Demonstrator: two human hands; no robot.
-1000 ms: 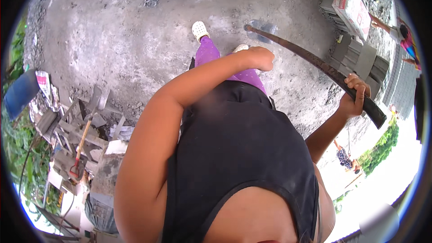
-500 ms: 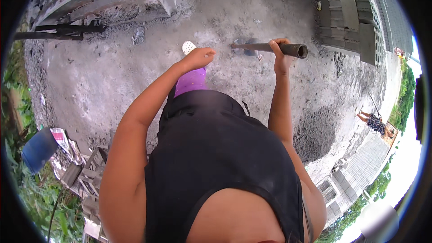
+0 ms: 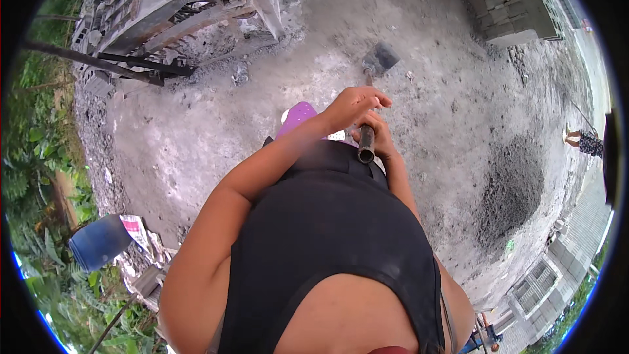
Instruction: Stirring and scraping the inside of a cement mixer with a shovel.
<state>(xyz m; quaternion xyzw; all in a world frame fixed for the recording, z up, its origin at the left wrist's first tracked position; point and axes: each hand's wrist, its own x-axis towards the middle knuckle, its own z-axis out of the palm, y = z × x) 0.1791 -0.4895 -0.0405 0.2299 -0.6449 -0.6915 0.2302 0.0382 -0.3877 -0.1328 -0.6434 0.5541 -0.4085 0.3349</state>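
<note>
A long-handled shovel stands almost end-on below me, its dark handle pointing up at the camera and its flat grey blade resting on the concrete ground. My left hand is wrapped around the handle near its top. My right hand grips the same handle just under it, close to the handle's end. My black top fills the lower middle, and a purple trouser leg with a white shoe shows beside the hands.
A metal machine frame with bars stands at the upper left. Stacked grey blocks sit at the upper right. A dark sand pile lies right. A blue barrel and debris are at lower left. Another person stands far right.
The view has swung around. My left hand, free before, has joined my right on the shovel handle, and the shovel has turned from lying crosswise to standing blade down in front.
</note>
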